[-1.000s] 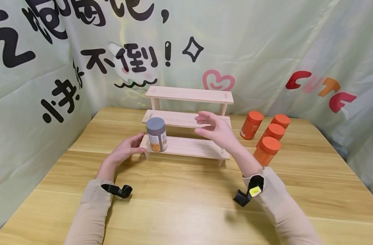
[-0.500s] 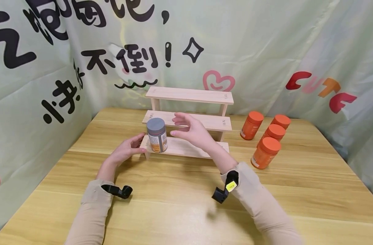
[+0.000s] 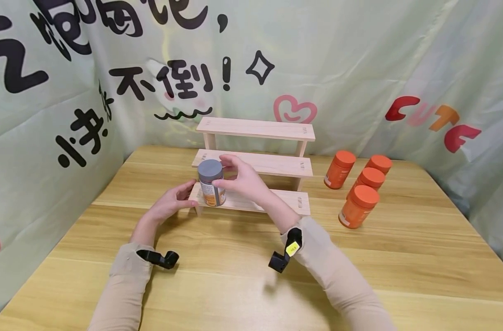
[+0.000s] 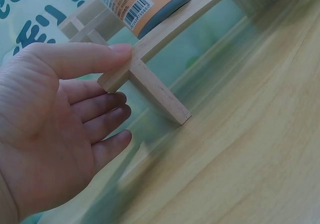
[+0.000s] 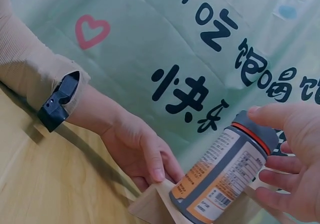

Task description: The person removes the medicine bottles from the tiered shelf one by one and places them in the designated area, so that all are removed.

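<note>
A jar with a grey lid and an orange and white label (image 3: pixel 211 184) stands upright at the left end of the lowest step of a pale wooden three-step shelf (image 3: pixel 272 200). My left hand (image 3: pixel 172 202) grips that step's left end; the left wrist view shows its thumb (image 4: pixel 120 54) on the plank's edge and the other fingers loosely bent below. From the right, my right hand (image 3: pixel 245 181) reaches around the jar, thumb in front and fingers behind. In the right wrist view its thumb overlaps the lid and the fingertips lie beside the jar, contact hard to tell.
Several orange jars with orange lids (image 3: pixel 358 207) stand on the wooden table (image 3: pixel 218 285) to the shelf's right. A printed curtain (image 3: pixel 350 69) hangs behind the table and along its left side. The two upper steps (image 3: pixel 255 128) rise behind the jar.
My right hand has moved left over the lowest step, from the shelf's right part to the grey-lidded jar. My left hand, the shelf and the jars have stayed in place.
</note>
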`<state>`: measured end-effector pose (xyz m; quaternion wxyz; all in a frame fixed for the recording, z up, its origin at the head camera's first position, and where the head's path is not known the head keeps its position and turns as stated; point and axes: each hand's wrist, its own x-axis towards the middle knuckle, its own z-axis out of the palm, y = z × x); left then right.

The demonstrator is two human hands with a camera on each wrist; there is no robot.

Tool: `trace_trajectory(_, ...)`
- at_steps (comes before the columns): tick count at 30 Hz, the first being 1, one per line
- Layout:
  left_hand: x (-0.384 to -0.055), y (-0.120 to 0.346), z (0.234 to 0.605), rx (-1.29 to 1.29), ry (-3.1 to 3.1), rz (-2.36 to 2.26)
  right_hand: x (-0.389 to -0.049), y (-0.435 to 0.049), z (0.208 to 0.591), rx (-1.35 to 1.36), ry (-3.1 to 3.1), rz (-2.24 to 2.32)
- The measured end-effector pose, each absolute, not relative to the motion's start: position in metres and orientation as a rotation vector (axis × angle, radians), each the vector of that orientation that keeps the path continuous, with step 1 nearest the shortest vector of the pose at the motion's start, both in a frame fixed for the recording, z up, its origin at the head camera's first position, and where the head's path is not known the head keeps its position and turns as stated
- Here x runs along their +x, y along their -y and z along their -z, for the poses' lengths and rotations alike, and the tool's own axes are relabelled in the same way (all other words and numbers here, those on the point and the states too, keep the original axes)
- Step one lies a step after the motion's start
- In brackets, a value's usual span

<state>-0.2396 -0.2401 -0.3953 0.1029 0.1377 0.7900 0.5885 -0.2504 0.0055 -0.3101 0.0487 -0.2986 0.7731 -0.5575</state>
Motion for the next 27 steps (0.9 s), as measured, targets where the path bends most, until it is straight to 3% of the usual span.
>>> trace_trajectory(27,-0.243,0.242,0.397,0.447,-2.314,-1.741,-0.249,0.002,0.316,-0.904,-2.546,1.568)
